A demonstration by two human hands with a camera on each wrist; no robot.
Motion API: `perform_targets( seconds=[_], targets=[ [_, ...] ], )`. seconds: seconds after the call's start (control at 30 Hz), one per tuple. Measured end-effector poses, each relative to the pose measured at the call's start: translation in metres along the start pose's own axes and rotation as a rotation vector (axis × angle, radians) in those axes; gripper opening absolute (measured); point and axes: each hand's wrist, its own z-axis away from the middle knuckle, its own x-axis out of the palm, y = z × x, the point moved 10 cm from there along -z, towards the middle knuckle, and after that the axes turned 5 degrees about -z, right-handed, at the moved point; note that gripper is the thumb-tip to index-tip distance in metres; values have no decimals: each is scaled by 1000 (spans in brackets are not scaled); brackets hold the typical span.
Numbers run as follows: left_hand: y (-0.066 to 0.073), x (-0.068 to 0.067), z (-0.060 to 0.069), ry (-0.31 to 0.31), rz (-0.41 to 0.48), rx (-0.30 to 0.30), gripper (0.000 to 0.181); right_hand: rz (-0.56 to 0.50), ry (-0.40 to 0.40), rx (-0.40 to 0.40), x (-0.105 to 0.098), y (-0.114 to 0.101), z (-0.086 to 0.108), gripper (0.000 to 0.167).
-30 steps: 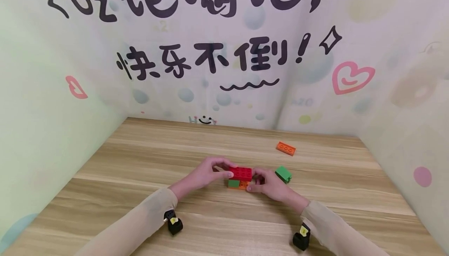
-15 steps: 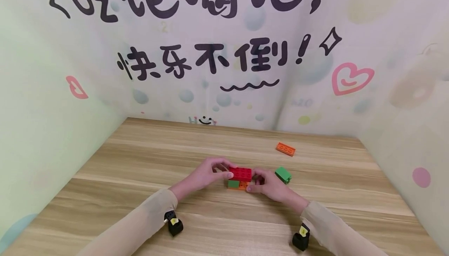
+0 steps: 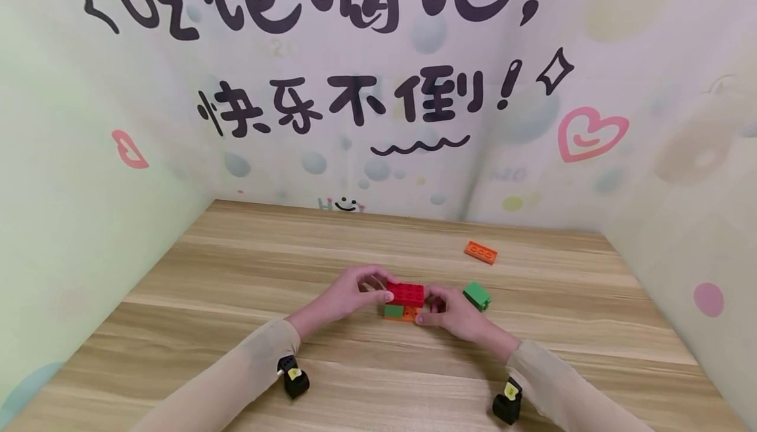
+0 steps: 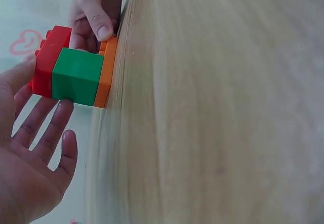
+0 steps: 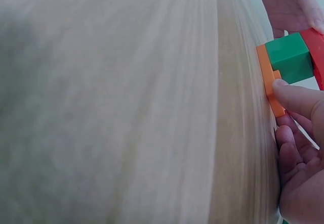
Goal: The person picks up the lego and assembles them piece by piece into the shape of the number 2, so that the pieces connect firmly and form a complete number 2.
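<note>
My left hand (image 3: 347, 295) holds a red toy building brick (image 3: 408, 294) at its left end, thumb in front and fingers behind. The red brick lies over a green brick (image 4: 77, 77), which stands on one end of an orange plate (image 4: 105, 73) on the table. Past the green brick, the red one overhangs the plate's studded end. At that end my right hand (image 3: 458, 313) grips the orange plate, its thumb (image 5: 283, 90) on top. I cannot tell whether red and green are fully pressed together.
A loose green brick (image 3: 476, 296) lies on its side just behind my right hand. Farther back, another orange plate (image 3: 481, 252) lies with its hollow underside up. The wooden table (image 3: 248, 254) meets printed cloth walls at the back and sides.
</note>
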Motion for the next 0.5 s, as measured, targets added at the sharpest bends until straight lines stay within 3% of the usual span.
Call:
perform_targets(
  seconds=[0.5],
  targets=[
    [-2,2,1,10,36,15,26,-1,6,7,0,3,0,22]
  ],
)
